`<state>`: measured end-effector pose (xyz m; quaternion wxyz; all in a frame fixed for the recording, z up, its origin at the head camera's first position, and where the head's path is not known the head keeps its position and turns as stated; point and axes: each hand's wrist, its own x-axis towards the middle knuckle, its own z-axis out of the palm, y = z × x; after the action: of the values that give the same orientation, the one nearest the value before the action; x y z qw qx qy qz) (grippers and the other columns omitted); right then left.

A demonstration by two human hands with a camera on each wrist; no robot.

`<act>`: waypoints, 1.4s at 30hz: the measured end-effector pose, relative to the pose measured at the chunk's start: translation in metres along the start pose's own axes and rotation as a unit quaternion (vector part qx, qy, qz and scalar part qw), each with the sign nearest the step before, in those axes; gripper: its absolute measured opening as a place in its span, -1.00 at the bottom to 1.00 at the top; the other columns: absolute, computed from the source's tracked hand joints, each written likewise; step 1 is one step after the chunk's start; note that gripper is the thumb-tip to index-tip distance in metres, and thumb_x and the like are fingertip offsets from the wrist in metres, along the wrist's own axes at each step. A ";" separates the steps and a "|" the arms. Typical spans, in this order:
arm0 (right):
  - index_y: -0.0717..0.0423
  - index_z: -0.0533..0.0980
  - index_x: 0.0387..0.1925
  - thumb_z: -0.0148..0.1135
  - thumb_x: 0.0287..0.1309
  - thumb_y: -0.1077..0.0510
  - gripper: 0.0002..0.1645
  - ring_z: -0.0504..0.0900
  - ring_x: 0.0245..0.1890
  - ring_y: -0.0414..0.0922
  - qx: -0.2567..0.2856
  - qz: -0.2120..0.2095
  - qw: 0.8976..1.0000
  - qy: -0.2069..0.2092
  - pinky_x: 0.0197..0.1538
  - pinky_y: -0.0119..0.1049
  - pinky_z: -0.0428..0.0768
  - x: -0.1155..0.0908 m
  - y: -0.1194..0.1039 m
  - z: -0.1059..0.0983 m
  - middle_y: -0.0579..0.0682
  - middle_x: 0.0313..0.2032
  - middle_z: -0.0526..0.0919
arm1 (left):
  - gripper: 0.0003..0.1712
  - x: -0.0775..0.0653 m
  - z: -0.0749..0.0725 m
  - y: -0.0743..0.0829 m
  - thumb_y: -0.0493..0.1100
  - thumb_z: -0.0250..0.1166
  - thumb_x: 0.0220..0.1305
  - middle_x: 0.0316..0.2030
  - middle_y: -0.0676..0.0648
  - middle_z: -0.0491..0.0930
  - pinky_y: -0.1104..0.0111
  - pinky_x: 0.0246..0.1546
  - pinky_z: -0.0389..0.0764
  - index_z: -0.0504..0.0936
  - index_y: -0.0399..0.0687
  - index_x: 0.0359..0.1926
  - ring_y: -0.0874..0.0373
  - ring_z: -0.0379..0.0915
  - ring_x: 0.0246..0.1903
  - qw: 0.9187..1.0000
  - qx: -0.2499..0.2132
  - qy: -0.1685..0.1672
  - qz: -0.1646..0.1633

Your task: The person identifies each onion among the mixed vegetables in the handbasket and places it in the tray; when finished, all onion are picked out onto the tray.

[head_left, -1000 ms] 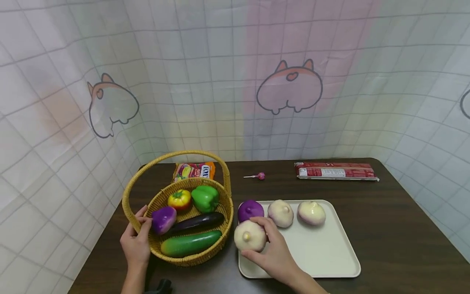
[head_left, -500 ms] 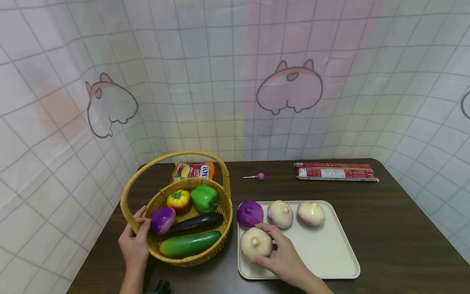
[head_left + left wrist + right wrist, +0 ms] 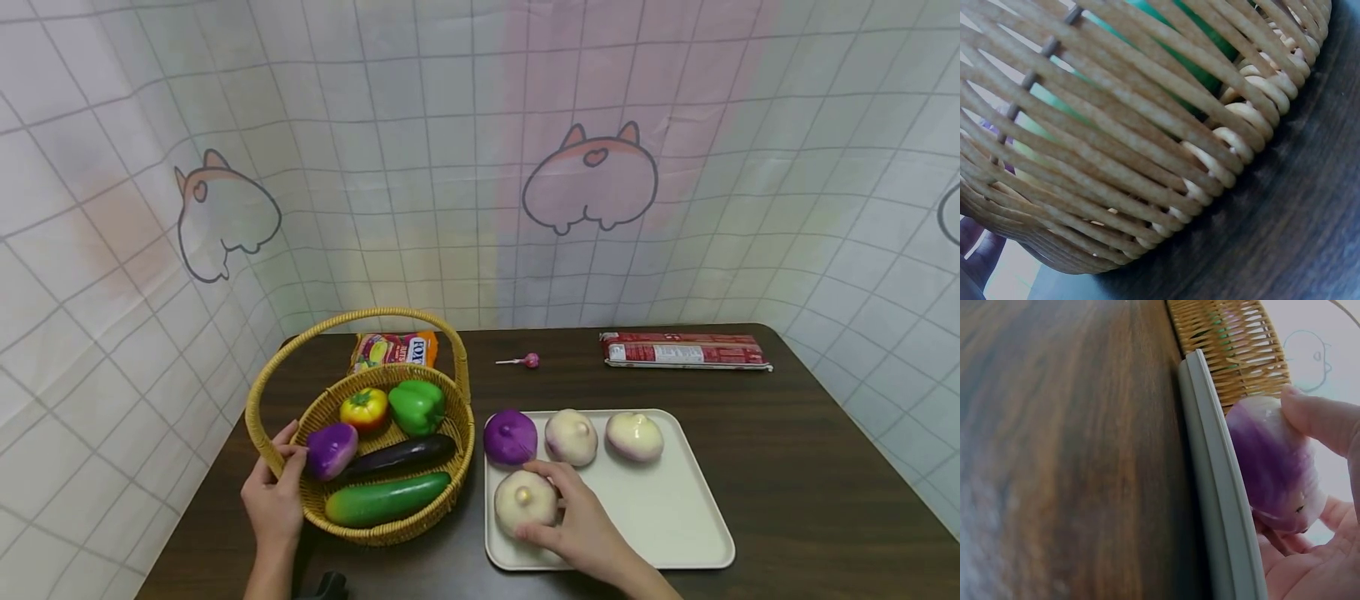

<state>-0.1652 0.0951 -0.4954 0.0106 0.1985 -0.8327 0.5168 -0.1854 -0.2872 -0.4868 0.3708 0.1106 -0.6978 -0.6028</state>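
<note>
In the head view my right hand (image 3: 581, 525) holds a white toy turnip (image 3: 525, 502) between thumb and fingers, at the near left corner of the cream tray (image 3: 645, 533). The right wrist view shows the same turnip's purple side (image 3: 1272, 456) just above the tray's rim. Beside it on the tray stand a purple turnip (image 3: 511, 437) and two pale ones (image 3: 572, 437). On the left, my left hand (image 3: 276, 492) grips the rim of a wicker basket (image 3: 397, 530) at the foot of its handle. Seen close in the left wrist view is the basket's woven side (image 3: 1129, 125).
Inside the basket lie a purple-white vegetable (image 3: 332, 450), a tomato (image 3: 365, 409), a green pepper (image 3: 417, 407), an eggplant (image 3: 405, 455) and a cucumber (image 3: 387, 500). Behind are an orange snack bag (image 3: 393, 350), a lollipop (image 3: 529, 360) and a long red packet (image 3: 686, 350).
My right hand has moved the white turnip rightward and toward me, from the tray's left edge to inside its near left corner. My left hand stays at the basket.
</note>
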 end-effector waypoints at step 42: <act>0.14 0.37 0.28 0.53 -0.04 0.06 -0.15 0.55 -0.04 -0.08 0.044 0.003 0.999 -0.007 -0.01 -0.29 0.59 0.000 0.004 0.002 0.04 0.15 0.50 | -0.90 0.001 0.000 -0.002 -0.43 0.26 0.25 0.08 -0.26 0.61 0.62 0.02 0.44 0.57 -0.49 -0.32 0.28 0.52 0.08 1.000 0.001 -0.002 0.008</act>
<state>-0.1658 0.0955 -0.4998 -0.0055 0.1997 -0.8097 0.5518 -0.1865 -0.2886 -0.4885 0.3742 0.1040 -0.6999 -0.5994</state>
